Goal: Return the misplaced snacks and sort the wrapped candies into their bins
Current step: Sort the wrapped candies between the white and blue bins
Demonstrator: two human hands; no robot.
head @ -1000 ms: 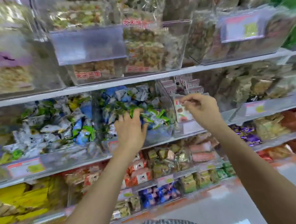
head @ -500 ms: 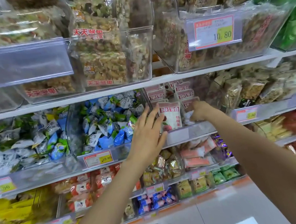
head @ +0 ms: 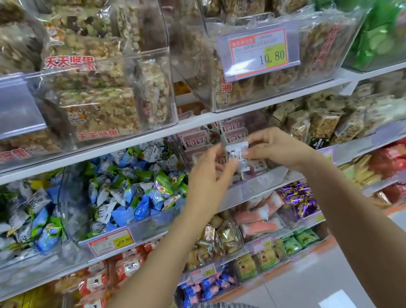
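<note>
A small white wrapped candy [head: 236, 155] is held up in front of the clear bin of pink-and-white packets [head: 234, 137] on the middle shelf. My right hand [head: 276, 148] pinches its right side. My left hand [head: 208, 175] has its fingertips at the candy's left edge; whether they grip it is unclear. To the left stands the clear bin of blue, green and white wrapped candies [head: 132, 192], with a similar bin [head: 21, 219] beyond it.
Above, clear bins hold nut brittle bars [head: 92, 94] and a 10.80 price tag [head: 259, 51]. Lower shelves carry purple candies [head: 296, 197], orange packets [head: 257, 219], and green packs [head: 299, 241]. White floor lies at the bottom right.
My left hand moved right from the blue-and-green candy bin to the pink packet bin. My right hand now holds a small white candy up between both hands; the view has shifted right.
</note>
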